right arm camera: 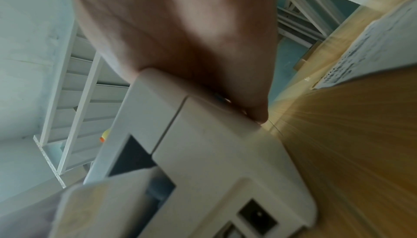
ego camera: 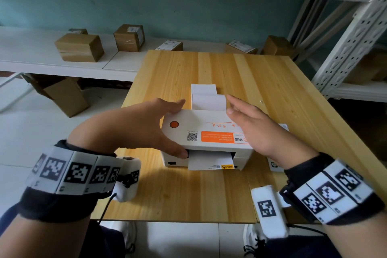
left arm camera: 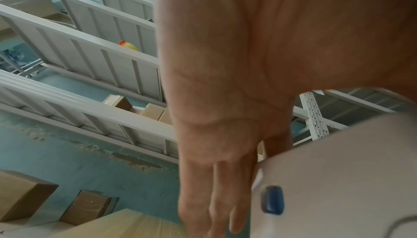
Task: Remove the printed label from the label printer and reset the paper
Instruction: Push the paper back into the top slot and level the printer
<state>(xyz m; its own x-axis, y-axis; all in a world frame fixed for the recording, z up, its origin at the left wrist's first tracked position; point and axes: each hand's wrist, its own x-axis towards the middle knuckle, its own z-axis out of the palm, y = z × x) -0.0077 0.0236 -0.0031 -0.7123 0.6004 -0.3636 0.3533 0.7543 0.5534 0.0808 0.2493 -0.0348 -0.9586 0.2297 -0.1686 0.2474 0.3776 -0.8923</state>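
A white label printer (ego camera: 209,132) with an orange button sits mid-table. A printed label (ego camera: 210,162) sticks out of its front slot. White fan-fold paper (ego camera: 206,98) feeds in from behind. My left hand (ego camera: 155,128) spans the printer's left side, fingers straight at the back corner and thumb at the front slot. In the left wrist view those fingers (left arm camera: 225,197) lie beside a blue latch (left arm camera: 272,200). My right hand (ego camera: 257,130) lies flat over the printer's right side. The right wrist view has its thumb (right arm camera: 255,106) pressing the printer's side wall (right arm camera: 214,143).
The wooden table (ego camera: 188,195) has a printed sheet (ego camera: 274,165) lying right of the printer, partly under my wrist. Cardboard boxes (ego camera: 79,47) stand on the white shelf behind. A metal rack (ego camera: 351,44) rises at the right, and an open carton (ego camera: 62,94) sits on the floor.
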